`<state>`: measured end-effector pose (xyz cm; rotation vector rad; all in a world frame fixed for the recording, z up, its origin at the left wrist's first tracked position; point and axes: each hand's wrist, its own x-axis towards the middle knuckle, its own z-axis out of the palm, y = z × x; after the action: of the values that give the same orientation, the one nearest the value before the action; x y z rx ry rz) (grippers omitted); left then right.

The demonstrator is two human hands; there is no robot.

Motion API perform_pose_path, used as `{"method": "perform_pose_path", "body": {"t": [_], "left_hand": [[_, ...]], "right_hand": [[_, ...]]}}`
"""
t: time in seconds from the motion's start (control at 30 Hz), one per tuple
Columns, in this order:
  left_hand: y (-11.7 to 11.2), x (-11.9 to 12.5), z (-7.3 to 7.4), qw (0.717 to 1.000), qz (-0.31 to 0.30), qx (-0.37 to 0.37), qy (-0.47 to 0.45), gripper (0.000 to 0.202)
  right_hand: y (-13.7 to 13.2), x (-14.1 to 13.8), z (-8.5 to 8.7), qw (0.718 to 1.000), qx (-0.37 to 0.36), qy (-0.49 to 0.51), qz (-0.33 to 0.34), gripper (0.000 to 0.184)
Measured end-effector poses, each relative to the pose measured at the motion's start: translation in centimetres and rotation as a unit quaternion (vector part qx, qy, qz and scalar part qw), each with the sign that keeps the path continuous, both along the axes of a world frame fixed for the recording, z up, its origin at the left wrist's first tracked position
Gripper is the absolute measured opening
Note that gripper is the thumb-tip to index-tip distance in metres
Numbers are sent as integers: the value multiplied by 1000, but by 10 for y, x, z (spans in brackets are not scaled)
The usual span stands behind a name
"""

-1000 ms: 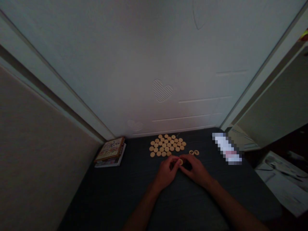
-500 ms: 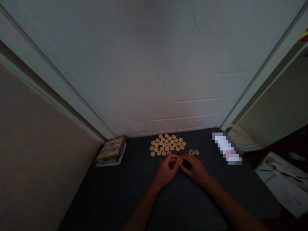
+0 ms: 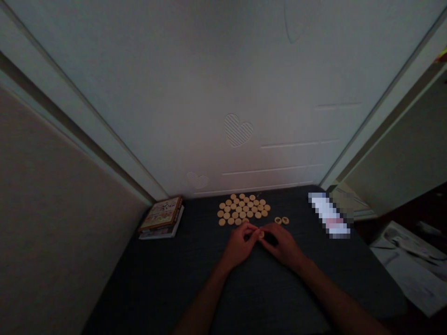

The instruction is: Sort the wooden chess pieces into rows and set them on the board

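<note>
Between the fingertips of my left hand (image 3: 240, 244) and my right hand (image 3: 282, 244) is a small round wooden disc (image 3: 261, 235). Both hands are closed in a pinch and meet at this disc, low over the dark table. Just beyond them lies a cluster of plain, light wooden discs (image 3: 242, 209), spread flat with small gaps. Two discs with dark printed figures (image 3: 281, 220) lie side by side beyond my right hand. My fingers cover part of the held disc, and its marking is too small to make out.
Two stacked books (image 3: 162, 216) lie at the back left of the dark table (image 3: 265, 298). A blurred-out whitish object (image 3: 328, 215) is at the back right. A white panel with embossed hearts (image 3: 209, 93) rises behind the table. White boxes (image 3: 412, 265) stand lower, past the right edge.
The held disc has turned slightly between my fingers; the reddish marking seen on it before shows less now. My hands stay in nearly the same place, and the discs on the table have not moved.
</note>
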<state>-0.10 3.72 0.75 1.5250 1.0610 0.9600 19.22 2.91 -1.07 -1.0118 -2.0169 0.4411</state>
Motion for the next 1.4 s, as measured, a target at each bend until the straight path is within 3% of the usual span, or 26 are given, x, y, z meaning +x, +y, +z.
{"method": "perform_pose_path", "body": {"t": [0.2,0.4,0.57,0.7,0.87,1.17,1.4], "left_hand": [[1,1,1,999,12,29,10,17],[2,-2,-3,991,37,93,88,16],[10,-17,-4,948,104,225,202,11],[17,-32,-2,919,138,281,238,12],[21,-42,-1,900,154,293,281,14],[14,-29,2,894,88,293,327,12],[15,-27,0,893,85,284,339,13]], "right_hand": [[2,2,3,999,18,-25,-9,29],[11,19,8,994,44,-64,-83,32],[18,34,8,986,38,-118,-110,21],[20,36,2,982,35,-145,-113,20],[23,36,-3,982,25,-148,-113,21],[22,33,1,983,37,-136,-114,17],[21,22,5,983,49,-164,-62,33]]}}
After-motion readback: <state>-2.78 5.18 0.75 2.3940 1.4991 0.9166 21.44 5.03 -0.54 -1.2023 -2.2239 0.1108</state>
